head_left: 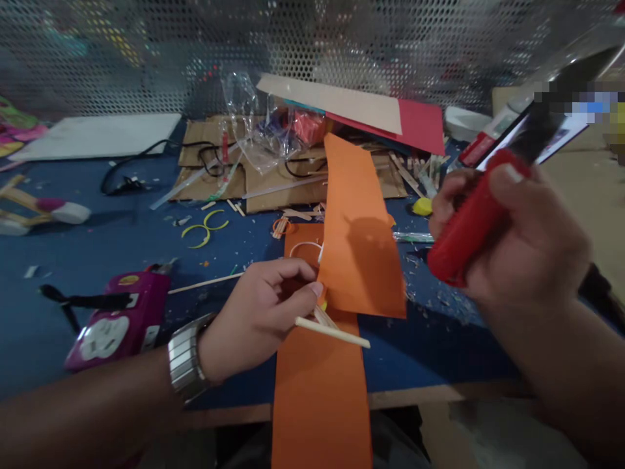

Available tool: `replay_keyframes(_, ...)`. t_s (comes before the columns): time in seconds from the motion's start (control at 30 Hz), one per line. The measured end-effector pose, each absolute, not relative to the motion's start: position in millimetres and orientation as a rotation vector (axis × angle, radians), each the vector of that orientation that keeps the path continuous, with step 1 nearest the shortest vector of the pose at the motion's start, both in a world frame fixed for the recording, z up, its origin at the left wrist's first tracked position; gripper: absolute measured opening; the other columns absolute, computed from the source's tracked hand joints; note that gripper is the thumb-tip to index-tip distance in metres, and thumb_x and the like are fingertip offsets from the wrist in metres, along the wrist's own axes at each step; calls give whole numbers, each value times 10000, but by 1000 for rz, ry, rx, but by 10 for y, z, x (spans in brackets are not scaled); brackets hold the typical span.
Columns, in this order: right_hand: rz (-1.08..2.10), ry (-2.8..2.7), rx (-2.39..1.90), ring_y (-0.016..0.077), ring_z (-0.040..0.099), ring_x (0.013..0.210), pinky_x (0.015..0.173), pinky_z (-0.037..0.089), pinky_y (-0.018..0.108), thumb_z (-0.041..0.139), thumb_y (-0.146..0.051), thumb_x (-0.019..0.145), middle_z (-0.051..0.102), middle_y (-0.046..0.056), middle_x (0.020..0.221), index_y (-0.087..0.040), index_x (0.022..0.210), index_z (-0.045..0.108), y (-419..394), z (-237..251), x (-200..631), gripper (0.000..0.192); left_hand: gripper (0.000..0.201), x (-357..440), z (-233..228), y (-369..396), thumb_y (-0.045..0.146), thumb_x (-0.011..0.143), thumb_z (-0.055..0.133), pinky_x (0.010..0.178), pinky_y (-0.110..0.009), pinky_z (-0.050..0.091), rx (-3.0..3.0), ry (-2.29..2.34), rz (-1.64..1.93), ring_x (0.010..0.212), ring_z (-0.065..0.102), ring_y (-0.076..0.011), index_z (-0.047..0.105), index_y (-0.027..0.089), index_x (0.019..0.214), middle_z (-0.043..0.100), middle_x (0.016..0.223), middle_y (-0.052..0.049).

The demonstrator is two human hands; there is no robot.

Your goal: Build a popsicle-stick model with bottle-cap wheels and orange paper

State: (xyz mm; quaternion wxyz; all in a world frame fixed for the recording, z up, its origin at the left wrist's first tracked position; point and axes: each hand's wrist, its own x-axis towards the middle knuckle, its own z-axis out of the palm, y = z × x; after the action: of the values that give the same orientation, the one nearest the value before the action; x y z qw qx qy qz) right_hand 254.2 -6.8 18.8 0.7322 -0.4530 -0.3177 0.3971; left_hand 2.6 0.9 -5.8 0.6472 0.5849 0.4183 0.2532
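Note:
My left hand (258, 312) rests on the blue table and pinches a thin wooden stick (336, 332) against the edge of an orange paper strip (359, 228) that stands bent upward. A second orange strip (319, 391) lies flat under it and hangs over the table's front edge. A metal watch (185, 361) sits on my left wrist. My right hand (527, 247) is raised at the right, gripping a red-handled tool (469, 228) with a dark upper part; its tip is blurred.
A magenta power strip (120, 319) lies at the left. Cardboard pieces (273, 176), black cables (141, 163), a clear plastic bag (254, 124), red and beige sheets (390, 111) and wooden sticks crowd the back. Yellow rings (205, 228) and scraps litter the blue table (73, 260).

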Motion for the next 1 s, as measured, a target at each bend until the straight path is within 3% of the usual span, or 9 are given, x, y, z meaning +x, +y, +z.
replay_keyframes(0.13, 908, -783, -1025, 155, 641, 598, 469, 513, 232, 764, -228, 839, 714, 24, 740, -198, 866, 696, -114, 228, 2595, 79, 228, 32, -49, 13, 283, 922, 703, 508, -175, 370, 1311, 942, 597, 530, 510, -64, 630, 157, 746, 553, 623, 50)
replay_keyframes(0.27, 1497, -1072, -984, 134, 640, 550, 478, 508, 210, 849, -400, 874, 731, 1, 734, -222, 977, 682, -228, 188, 2606, 264, 216, 31, -71, 13, 311, 920, 709, 541, -171, 414, 1298, 957, 592, 581, 564, -77, 657, 149, 787, 617, 672, 28)
replay_keyframes(0.43, 2076, -1043, -885, 106, 661, 611, 512, 508, 179, 868, -429, 893, 733, 23, 825, -195, 967, 653, -295, 184, 2549, 326, 202, 48, -65, 16, 323, 889, 729, 531, -181, 421, 1302, 1010, 587, 575, 551, -88, 673, 147, 808, 635, 667, 21)
replay_keyframes(0.57, 2106, -1097, -867, 123, 724, 688, 543, 521, 166, 900, -385, 874, 755, 20, 835, -206, 1013, 643, -260, 208, 2525, 342, 218, 46, -72, 10, 352, 896, 744, 557, -199, 445, 1286, 1012, 588, 599, 580, -104, 673, 154, 836, 651, 705, 8)
replay_keyframes(0.73, 2064, -1002, -891, 151, 765, 631, 571, 594, 216, 889, -335, 891, 805, 1, 866, -272, 1300, 580, -229, 188, 2534, 516, 237, 9, -94, 0, 340, 950, 698, 571, -204, 407, 1371, 972, 533, 631, 545, -106, 638, 168, 798, 602, 708, 16)
replay_keyframes(0.87, 2053, -1034, -843, 122, 737, 541, 439, 524, 161, 852, -363, 932, 805, 22, 885, -232, 1056, 708, -231, 167, 2571, 231, 251, 11, -105, 0, 358, 952, 688, 544, -205, 343, 1394, 997, 499, 620, 435, -96, 657, 162, 798, 534, 693, 28)
replay_keyframes(1.0, 2241, -905, -843, 164, 746, 491, 421, 572, 213, 733, -422, 966, 812, 63, 826, -193, 1012, 821, -243, 211, 2644, 249, 270, 23, -116, 14, 410, 919, 723, 544, -205, 342, 1303, 1017, 487, 626, 424, -101, 684, 155, 840, 552, 709, 24)
